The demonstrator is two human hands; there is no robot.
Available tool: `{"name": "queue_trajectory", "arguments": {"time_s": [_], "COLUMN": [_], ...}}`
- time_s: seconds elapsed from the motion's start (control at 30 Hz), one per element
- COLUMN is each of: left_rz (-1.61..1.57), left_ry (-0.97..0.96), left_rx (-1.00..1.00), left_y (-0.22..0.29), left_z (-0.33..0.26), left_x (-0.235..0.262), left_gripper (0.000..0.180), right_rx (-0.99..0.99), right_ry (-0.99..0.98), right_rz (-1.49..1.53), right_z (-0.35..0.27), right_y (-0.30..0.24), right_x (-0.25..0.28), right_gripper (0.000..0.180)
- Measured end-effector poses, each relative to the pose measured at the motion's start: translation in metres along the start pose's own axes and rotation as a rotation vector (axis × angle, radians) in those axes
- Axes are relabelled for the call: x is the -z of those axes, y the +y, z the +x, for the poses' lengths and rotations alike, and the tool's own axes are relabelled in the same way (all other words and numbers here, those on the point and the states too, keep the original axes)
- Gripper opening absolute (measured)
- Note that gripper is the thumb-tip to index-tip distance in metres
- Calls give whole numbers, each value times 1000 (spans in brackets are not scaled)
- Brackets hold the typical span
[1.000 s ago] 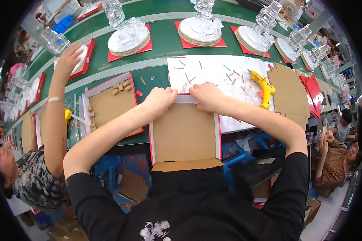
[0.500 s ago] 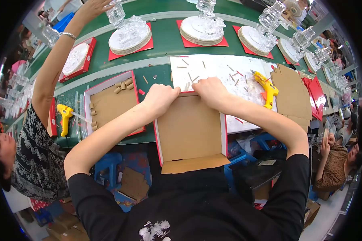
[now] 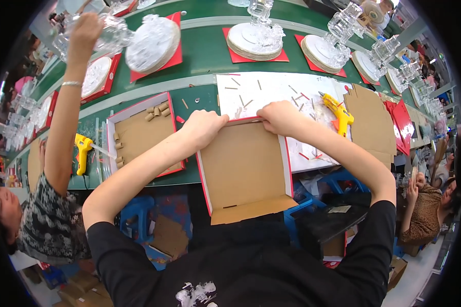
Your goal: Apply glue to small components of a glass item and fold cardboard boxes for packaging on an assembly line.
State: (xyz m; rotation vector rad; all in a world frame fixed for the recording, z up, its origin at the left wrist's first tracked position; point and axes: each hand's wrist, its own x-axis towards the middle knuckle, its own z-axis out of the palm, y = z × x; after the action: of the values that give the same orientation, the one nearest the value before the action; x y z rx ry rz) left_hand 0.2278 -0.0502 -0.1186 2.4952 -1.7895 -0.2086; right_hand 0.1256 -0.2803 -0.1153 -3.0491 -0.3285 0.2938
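Observation:
Held out in front of me is a shallow cardboard box (image 3: 245,171), brown inside with red edges. Its near flap (image 3: 253,209) hangs folded outward toward my body. My left hand (image 3: 206,129) is closed on the far left corner, fingers curled over the rim. Further right, my right hand (image 3: 282,120) pinches the same far rim near its right corner. Both hands' fingertips are partly hidden behind the rim. Left of my left hand lies another such box (image 3: 135,135) holding several short cardboard tubes (image 3: 157,111).
A yellow glue gun (image 3: 339,113) rests on a white sheet (image 3: 271,92) strewn with thin sticks; another glue gun (image 3: 83,153) lies left. Cardboard sheets (image 3: 371,123) sit right. White round boards (image 3: 255,41) with clear pieces line the green bench. A co-worker's arm (image 3: 66,117) reaches across at left.
My right hand has slid right along the far rim, and the box's near end has shifted slightly right. The co-worker's hand has moved left with a clear piece; a round board there tilts.

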Motion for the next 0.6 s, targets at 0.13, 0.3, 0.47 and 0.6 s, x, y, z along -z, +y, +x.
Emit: {"name": "queue_trajectory", "arguments": {"time_s": [0.13,0.3,0.47,0.6], "left_rz": [-46,18,90,-59], "left_ry": [-43,-105,-88,-4], "left_rx": [39,36,11,45], "left_y": [2,4,8,-24], "left_z": [-7,-10,-12,-23], "left_x": [-3,5,13,19], "left_gripper": [19,12,9,15], "right_rx": [66,77,18,-176], "right_ry": [79,129,12,141], "right_rz": [-38,-69,125,788], "right_z": [-7,-12,-24,-49], "right_y": [2,1,4,23], "right_x": [-12,-9,12,18], "right_gripper": [12,12,25,55]}}
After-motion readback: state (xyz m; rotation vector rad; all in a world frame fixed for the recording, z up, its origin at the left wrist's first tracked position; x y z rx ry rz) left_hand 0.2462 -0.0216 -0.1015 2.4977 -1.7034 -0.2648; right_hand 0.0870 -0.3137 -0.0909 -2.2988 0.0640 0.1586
